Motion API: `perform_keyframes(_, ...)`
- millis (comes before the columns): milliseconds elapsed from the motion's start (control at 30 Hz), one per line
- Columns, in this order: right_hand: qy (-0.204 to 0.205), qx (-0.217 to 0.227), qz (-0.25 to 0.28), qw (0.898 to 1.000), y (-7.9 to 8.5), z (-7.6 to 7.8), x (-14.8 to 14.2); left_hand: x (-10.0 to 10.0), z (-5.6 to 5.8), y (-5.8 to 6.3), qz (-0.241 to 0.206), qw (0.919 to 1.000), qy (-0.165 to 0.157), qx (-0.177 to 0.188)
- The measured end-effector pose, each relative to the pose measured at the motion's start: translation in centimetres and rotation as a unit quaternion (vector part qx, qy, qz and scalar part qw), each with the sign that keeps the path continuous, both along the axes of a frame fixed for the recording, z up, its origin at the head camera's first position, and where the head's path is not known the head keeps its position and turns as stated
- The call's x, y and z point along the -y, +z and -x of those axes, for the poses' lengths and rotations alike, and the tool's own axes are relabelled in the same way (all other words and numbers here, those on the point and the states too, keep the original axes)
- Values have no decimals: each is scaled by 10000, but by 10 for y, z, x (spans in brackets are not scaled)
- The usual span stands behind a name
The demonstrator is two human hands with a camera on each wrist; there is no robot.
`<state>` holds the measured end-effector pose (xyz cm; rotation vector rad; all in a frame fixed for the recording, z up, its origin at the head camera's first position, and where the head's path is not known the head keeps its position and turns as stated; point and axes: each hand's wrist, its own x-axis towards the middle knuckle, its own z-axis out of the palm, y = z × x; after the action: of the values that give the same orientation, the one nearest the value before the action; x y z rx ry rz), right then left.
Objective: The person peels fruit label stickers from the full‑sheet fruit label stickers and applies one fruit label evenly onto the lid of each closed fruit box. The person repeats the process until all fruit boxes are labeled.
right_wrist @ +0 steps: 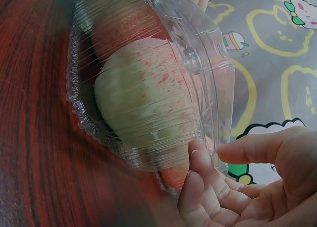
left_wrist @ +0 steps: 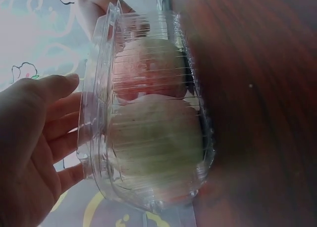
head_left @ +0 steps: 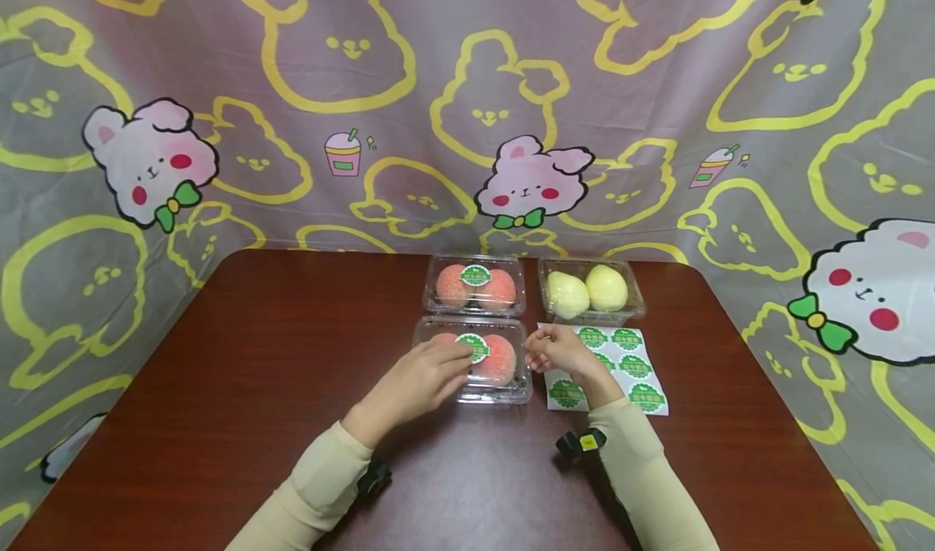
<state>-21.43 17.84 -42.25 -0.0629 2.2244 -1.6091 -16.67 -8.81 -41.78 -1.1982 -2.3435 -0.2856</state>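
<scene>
A clear plastic clamshell box [head_left: 497,394] with two pinkish peaches [head_left: 501,362] stands in front of me. A round green-and-white sticker [head_left: 476,346] is on its lid. My left hand [head_left: 424,376] lies over the lid's left part, with the fingers fairly straight near the sticker. In the left wrist view, the left thumb is apart from the lid while the fingers [left_wrist: 64,123] reach over the top. My right hand [head_left: 562,354] is at the box's right edge, its fingers loosely bent with nothing seen held. The right wrist view shows those fingertips [right_wrist: 198,160] close to the box corner.
Behind stands another box of peaches [head_left: 475,309] with a similar sticker. To its right is a box of yellow-green fruit [head_left: 607,289]. A white sheet of green round stickers [head_left: 661,401] lies partly under my right hand on the brown table [head_left: 292,332].
</scene>
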Motion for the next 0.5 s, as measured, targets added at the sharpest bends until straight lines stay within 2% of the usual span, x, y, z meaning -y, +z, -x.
perform_keyframes(500, 12, 29, 63, 10000, 1, 0, -1, 10, 5, 2, -270, 9993, 239, -98)
